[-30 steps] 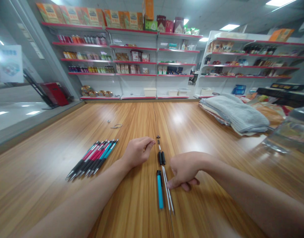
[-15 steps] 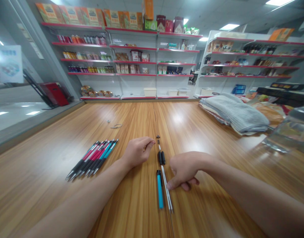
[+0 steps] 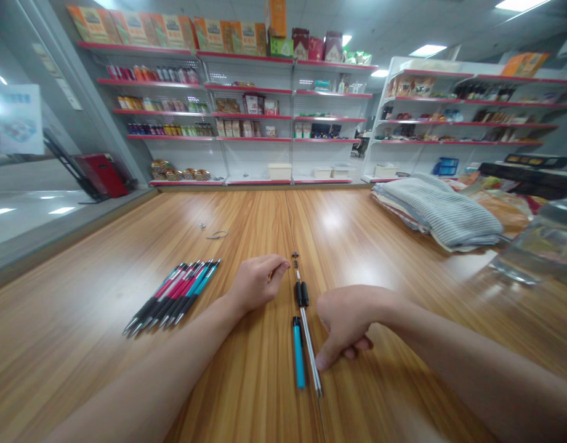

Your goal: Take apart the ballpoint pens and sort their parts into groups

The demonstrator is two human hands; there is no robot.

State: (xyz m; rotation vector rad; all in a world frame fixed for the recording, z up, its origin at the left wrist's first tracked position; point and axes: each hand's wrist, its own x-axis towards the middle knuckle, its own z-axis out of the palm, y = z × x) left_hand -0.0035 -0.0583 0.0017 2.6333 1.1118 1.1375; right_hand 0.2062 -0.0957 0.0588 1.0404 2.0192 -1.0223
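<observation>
Pens (image 3: 172,295) in finished row left on table (image 3: 357,234) | left hand (image 3: 255,286) curled, pinching small part (image 3: 269,276) too tiny to name | right hand (image 3: 345,320) curled, forefinger pressing white refills (image 3: 311,351) beside blue barrel (image 3: 298,352) | black grips (image 3: 301,293) loose just beyond; these pieces look not yet put together.

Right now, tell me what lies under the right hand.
The right hand presses a fingertip on thin white refills, beside a blue barrel. Table shows around it. Whatever lies beneath the curled palm is covered.
</observation>
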